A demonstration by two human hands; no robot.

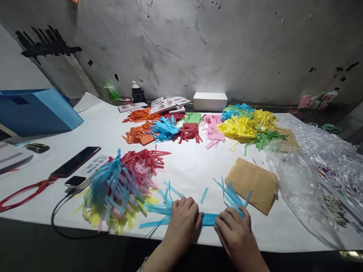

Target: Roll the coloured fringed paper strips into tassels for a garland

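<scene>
Blue tissue-paper fringe (209,219) lies across the table's front edge, with cut strips fanning out at both ends and a plain band in the middle. My left hand (185,219) is closed over its left part, fingers curled on the paper. On the right part, my right hand (234,226) grips the band with bent fingers. A loose blue strip (204,195) rests just beyond my hands. Left of them sits a heap of finished-looking tassels, with a blue tassel (113,185) on top of red (144,162), pink and yellow ones.
A brown envelope (252,185) and clear plastic wrap (303,192) lie to the right. Along the back are yellow tassels (238,126), orange fringe (138,133), booklets and a white box (210,102). At left are a phone (76,161), a cabled device (76,181) and a blue bag (42,113).
</scene>
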